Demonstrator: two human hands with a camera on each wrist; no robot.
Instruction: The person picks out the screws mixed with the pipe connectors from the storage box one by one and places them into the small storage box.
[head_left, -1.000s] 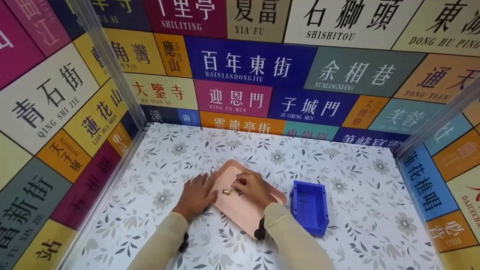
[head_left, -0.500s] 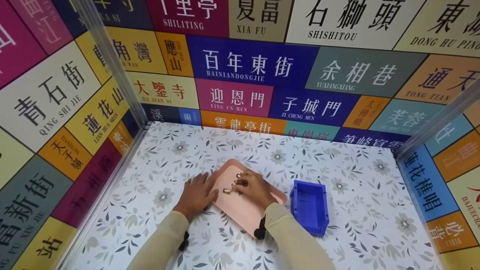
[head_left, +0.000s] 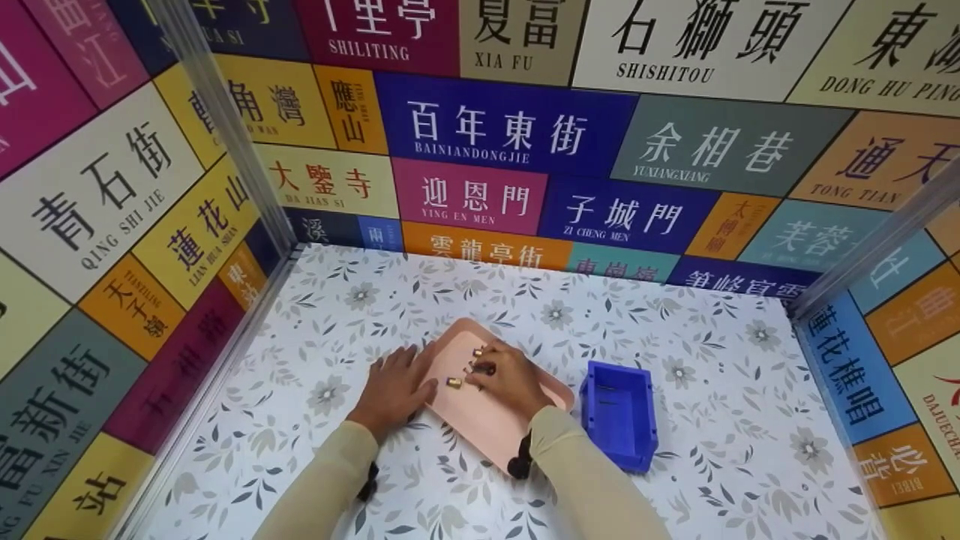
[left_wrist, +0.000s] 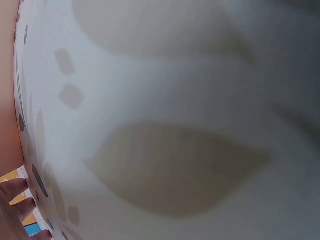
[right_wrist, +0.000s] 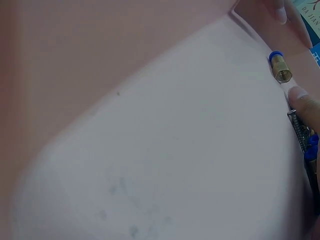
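A shallow pink tray [head_left: 480, 427] lies at an angle on the patterned tabletop. My left hand [head_left: 394, 390] rests along its left side with fingers spread. Over the tray, the fingers of my right hand [head_left: 510, 379] are bent among small parts; whether they pinch one is hidden. A brass fitting [head_left: 454, 382] with a blue collar [right_wrist: 276, 54] lies just left of my right thumb [right_wrist: 301, 97]. Another small fitting [head_left: 478, 351] sits by the fingers. In the right wrist view, a dark screw [right_wrist: 296, 122] and more blue-collared fittings [right_wrist: 312, 145] show beneath the hand.
A blue bin [head_left: 615, 367] stands right of the tray, with a few thin dark pieces [head_left: 606, 388] inside, apparently screws. Printed sign walls [head_left: 510, 120] enclose the table [head_left: 712, 450] at the back and sides. The left wrist view shows mostly tabletop [left_wrist: 125, 95].
The right fingers have shifted slightly and parted a little, so the upper fitting and pieces between them show more. The left hand, tray and bin stay in place.
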